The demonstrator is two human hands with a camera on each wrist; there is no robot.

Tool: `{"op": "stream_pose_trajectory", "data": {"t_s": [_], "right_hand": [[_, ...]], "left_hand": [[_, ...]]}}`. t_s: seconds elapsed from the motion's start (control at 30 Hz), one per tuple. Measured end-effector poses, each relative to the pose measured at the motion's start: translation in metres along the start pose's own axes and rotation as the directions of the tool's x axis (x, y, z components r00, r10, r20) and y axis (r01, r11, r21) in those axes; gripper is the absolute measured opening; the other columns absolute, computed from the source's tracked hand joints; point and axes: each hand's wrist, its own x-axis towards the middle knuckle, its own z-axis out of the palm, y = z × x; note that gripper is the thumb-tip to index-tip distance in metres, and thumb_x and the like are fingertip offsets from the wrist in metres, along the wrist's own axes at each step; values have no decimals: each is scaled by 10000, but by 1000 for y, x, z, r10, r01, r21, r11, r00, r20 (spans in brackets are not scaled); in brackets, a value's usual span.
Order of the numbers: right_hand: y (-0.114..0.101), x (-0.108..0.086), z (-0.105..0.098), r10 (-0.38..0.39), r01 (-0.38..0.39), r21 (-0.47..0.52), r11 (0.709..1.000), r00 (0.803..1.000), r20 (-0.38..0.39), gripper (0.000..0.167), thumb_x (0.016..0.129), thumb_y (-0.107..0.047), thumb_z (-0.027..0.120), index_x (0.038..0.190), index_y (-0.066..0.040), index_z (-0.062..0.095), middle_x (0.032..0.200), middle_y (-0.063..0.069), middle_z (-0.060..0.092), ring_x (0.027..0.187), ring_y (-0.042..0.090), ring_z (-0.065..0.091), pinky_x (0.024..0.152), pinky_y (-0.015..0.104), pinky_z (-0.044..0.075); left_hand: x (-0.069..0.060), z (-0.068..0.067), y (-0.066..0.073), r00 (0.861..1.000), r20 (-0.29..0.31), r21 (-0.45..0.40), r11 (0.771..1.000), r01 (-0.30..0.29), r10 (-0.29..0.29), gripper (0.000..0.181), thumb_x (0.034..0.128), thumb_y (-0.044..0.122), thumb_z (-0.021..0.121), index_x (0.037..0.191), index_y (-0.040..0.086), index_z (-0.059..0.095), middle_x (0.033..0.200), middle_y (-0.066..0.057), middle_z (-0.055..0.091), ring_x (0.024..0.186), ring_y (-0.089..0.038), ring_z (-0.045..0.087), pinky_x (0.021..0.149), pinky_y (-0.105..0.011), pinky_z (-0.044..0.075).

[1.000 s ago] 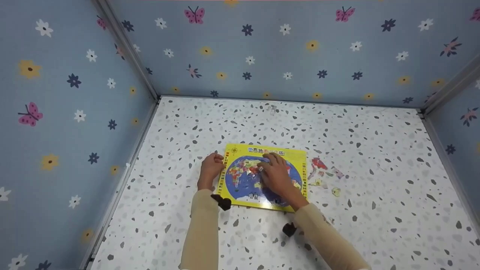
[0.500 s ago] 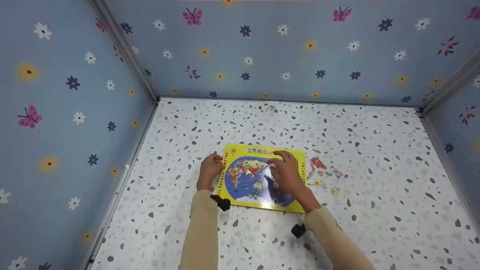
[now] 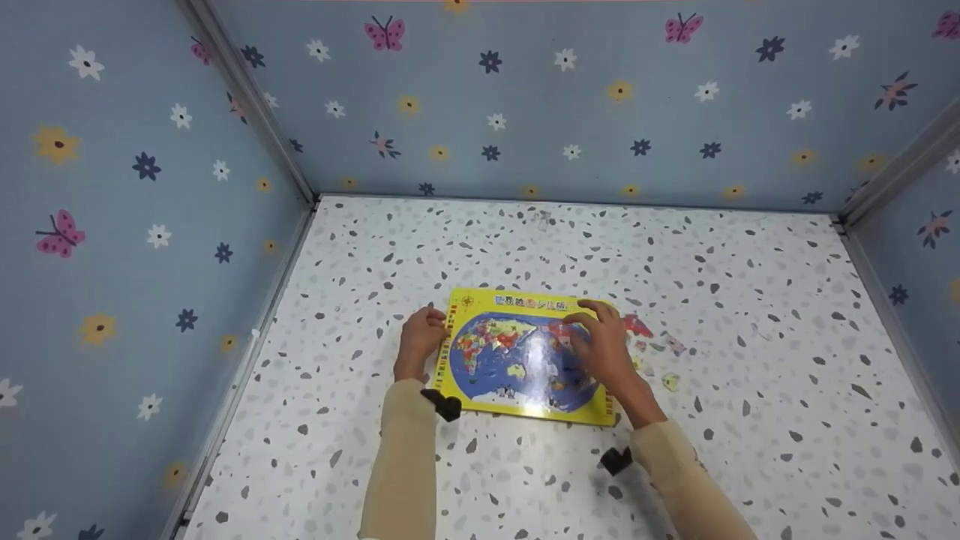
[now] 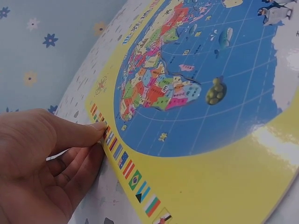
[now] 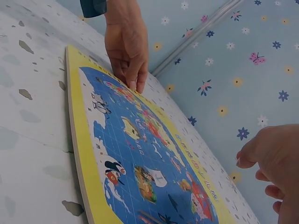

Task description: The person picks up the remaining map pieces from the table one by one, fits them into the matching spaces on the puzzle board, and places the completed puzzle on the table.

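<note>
A yellow-bordered world map puzzle board [image 3: 495,371] lies flat on the speckled table. My left hand [image 3: 418,343] pinches its left edge; in the left wrist view the thumb [image 4: 88,135] presses on the row of flags while the fingers curl at the rim. Over the board's right side hovers my right hand [image 3: 606,351], fingers loosely bent. The right wrist view shows that right hand [image 5: 275,163] above the map, apart from it, with nothing visible in its grasp. Beside the board's right edge lie several loose puzzle pieces, including a red one [image 3: 637,325].
A pinkish-purple piece [image 3: 674,343] and a yellowish piece [image 3: 670,382] lie farther right on the white speckled table [image 3: 750,300]. Blue flowered panels [image 3: 525,97] stand at the back and both sides. Glare covers part of the map.
My right hand has moved rightward from the middle of the map to its right edge, uncovering the map's centre and title. My left hand and the board have stayed in place.
</note>
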Motion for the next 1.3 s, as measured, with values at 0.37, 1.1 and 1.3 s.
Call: {"op": "stream_pose_trajectory", "data": {"t_s": [0.37, 1.1, 1.3], "right_hand": [[21, -3, -12, 87, -87, -1, 996, 995, -42, 162, 862, -87, 671, 1017, -81, 717, 1324, 140, 528, 1300, 358, 393, 1068, 575, 235], [74, -8, -32, 358, -359, -11, 933, 933, -20, 253, 900, -139, 633, 1147, -91, 661, 1431, 149, 432, 1373, 373, 312, 1118, 551, 213], [83, -8, -35, 423, -423, -36, 906, 906, 6, 285, 918, -154, 609, 1197, -94, 619, 1465, 155, 382, 1393, 371, 280, 1124, 549, 213]], "left_hand": [[-1, -1, 1, 1000, 9, -11, 1000, 3, -3, 304, 852, 57, 601, 1151, 105, 584, 1093, -86, 581, 1005, -226, 537, 921, -375, 433], [0, -1, -2, 1000, -1, -19, 1000, -22, 22, 279, 854, 81, 602, 1132, 94, 595, 1031, -82, 589, 942, -214, 525, 862, -347, 431], [-2, -1, 0, 1000, 5, -31, 999, -15, 16, 283, 856, 79, 606, 1138, 93, 594, 1030, -79, 581, 951, -212, 524, 871, -347, 432]]}}
